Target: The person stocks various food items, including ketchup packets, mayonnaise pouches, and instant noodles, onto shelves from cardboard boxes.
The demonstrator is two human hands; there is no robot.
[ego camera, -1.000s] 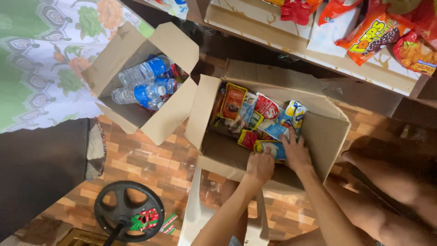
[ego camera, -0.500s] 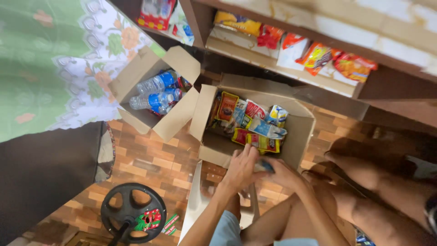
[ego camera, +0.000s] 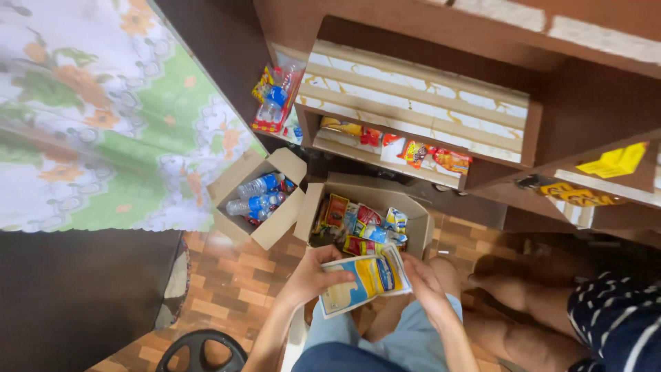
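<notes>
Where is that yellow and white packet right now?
In the head view, the yellow and white packet sits low at centre, held between the left hand and right hand, just below the open snack box.

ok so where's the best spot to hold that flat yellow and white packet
By its two short ends, one hand from each side, as the left hand and right hand do on the packet: it is thin, wide and floppy, lying face up.
</notes>
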